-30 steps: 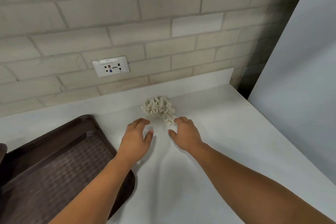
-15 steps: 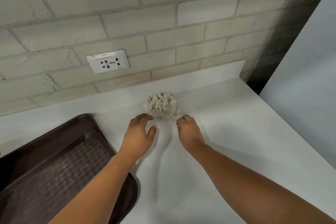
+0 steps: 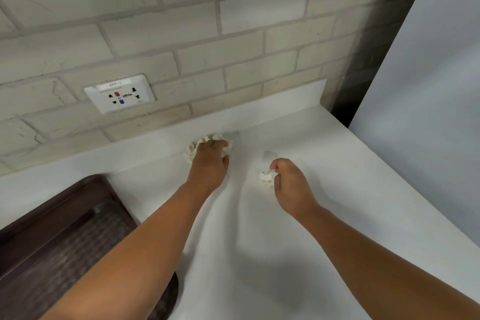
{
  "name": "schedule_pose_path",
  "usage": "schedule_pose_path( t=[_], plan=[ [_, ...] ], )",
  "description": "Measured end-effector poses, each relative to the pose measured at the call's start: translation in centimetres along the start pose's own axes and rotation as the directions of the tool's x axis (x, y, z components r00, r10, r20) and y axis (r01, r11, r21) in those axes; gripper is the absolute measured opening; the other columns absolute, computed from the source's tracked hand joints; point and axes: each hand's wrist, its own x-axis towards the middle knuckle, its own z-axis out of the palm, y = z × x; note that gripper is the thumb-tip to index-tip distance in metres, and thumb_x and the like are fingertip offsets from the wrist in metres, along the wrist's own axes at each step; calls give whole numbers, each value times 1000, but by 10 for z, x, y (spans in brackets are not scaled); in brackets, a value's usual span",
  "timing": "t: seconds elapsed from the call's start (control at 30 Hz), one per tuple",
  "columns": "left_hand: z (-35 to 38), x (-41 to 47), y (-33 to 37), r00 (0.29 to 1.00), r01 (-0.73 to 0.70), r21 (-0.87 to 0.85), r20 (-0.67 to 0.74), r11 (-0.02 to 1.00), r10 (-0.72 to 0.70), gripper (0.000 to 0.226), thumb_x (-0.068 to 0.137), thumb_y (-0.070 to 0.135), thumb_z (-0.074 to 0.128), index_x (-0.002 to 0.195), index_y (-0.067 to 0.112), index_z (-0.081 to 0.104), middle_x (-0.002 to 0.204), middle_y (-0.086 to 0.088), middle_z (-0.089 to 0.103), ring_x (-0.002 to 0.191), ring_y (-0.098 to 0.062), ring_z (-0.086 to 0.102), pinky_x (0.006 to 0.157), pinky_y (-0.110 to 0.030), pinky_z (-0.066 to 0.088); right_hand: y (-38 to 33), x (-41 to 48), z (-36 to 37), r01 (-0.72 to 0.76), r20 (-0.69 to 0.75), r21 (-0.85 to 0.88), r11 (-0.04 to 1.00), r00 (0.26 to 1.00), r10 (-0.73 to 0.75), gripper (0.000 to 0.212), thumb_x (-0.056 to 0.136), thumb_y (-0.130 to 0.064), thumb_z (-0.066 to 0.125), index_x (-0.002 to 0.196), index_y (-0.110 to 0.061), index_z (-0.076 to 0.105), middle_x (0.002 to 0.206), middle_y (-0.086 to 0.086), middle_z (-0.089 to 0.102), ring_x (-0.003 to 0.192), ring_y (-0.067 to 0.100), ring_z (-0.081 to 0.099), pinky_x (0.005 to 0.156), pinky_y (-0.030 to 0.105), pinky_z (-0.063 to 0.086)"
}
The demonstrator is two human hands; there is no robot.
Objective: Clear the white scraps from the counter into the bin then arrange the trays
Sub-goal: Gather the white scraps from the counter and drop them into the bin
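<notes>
A heap of white scraps (image 3: 191,151) lies on the white counter (image 3: 259,241) close to the back upstand. My left hand (image 3: 211,163) lies on top of the heap with its fingers curled into it, hiding much of it. To the right, my right hand (image 3: 291,184) holds a small clump of white scraps (image 3: 265,179) in its curled fingers, just above the counter. A dark brown tray (image 3: 52,241) with a textured floor sits at the lower left, partly under my left forearm.
A brick wall with a white socket plate (image 3: 120,93) rises behind the counter. A pale grey panel (image 3: 428,112) stands along the counter's right edge, with a dark gap in the corner. No bin is in view.
My left hand moved forward onto the heap and closed into it. My right hand drew back to the right with a small clump of scraps. The camera moved closer.
</notes>
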Motion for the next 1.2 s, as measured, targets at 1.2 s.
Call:
schedule_pose_path(
  t=[1.2],
  plan=[
    [81,-66,66,808,-551,14,261,835,528,21,97,33,51,111,21,61,106,1,54,95,-18,52,80,-31,49,37,-52,-68,-191,-108,-163,968,979,175,51,102,-37,38,55,-16,35,51,2,42,54,26,46,57,35,41]
  ],
)
